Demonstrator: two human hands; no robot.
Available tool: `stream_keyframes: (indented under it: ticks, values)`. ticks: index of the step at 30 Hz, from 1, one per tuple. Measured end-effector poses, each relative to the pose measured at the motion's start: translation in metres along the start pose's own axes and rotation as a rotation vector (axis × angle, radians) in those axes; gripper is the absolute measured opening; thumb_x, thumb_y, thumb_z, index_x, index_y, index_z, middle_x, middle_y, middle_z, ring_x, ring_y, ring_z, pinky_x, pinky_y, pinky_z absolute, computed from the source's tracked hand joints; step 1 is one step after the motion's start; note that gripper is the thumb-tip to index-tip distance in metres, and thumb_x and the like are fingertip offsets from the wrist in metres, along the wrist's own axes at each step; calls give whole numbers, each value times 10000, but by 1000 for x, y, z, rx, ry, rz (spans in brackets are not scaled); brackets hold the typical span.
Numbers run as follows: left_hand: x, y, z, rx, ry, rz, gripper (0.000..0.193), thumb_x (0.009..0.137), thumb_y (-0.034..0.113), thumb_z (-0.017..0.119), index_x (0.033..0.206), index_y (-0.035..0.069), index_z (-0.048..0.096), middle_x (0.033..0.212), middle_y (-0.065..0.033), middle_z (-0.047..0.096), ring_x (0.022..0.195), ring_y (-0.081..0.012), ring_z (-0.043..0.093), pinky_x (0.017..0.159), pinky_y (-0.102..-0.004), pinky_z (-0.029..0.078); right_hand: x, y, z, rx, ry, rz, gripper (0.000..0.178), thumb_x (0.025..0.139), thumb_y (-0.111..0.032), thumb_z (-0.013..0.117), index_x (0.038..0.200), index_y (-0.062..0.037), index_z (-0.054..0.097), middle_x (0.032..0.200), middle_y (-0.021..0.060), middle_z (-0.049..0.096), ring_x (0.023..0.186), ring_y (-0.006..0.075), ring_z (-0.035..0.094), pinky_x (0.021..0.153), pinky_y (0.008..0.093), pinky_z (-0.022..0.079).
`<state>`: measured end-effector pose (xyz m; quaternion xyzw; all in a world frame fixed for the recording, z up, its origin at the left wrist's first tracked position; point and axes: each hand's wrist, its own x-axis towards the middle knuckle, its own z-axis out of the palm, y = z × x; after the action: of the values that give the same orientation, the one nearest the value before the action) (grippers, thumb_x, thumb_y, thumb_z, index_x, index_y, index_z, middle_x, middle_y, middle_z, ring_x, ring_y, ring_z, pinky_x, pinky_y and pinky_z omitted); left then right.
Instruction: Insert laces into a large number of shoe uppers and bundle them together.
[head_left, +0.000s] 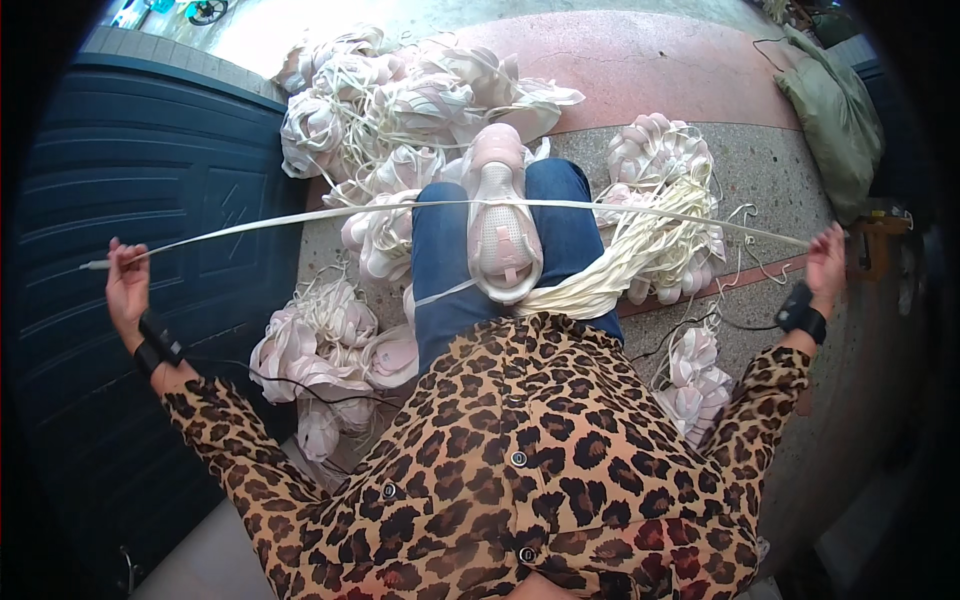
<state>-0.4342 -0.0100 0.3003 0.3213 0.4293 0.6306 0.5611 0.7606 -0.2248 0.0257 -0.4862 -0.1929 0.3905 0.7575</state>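
A pale pink and white sneaker (505, 240) rests between my thighs, its toe pointing away from me. Across it, a long flat cream shoelace (330, 213) runs taut, spread nearly arm to arm. My left hand (128, 280) pinches one end at the far left; a thin pale tip sticks out past its fingers, and I cannot tell whether that is lace or a tool. At the far right my right hand (826, 265) is closed on the other end. A thick bundle of cream laces (610, 265) lies over my right thigh.
Heaps of pink and white shoe parts with laces lie on the floor ahead (420, 95), at the left (325, 335) and at the right (660, 160). A dark blue panelled door (180, 150) stands on the left. A greenish sack (830, 110) is at the far right.
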Motion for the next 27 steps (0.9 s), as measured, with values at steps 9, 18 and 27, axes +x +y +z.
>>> stream_keyframes:
  ticks: [9,18,27]
  values:
    - [-46,-338,180,304,70,-647,121,973,235,644,981,119,609,596,83,343,467,-29,312,399,-224,227,-205,211,381,-824,-1029,133,233,967,-186,608,1091,-7,692,967,122,714,874,208,674,803,344,535]
    - [-99,-428,315,468,-330,-792,202,1021,144,502,983,-24,608,928,-109,685,837,-190,692,700,-260,555,-194,268,423,-1337,-993,-590,213,893,-167,541,956,-17,677,1129,152,668,1191,301,579,1072,433,389]
    - [-102,-457,326,478,-282,-729,191,1012,122,480,960,-25,591,893,-89,651,776,-161,646,655,-257,525,-194,277,436,-1514,-999,-530,244,866,-214,567,966,-70,736,1122,98,678,1192,264,567,1047,454,375]
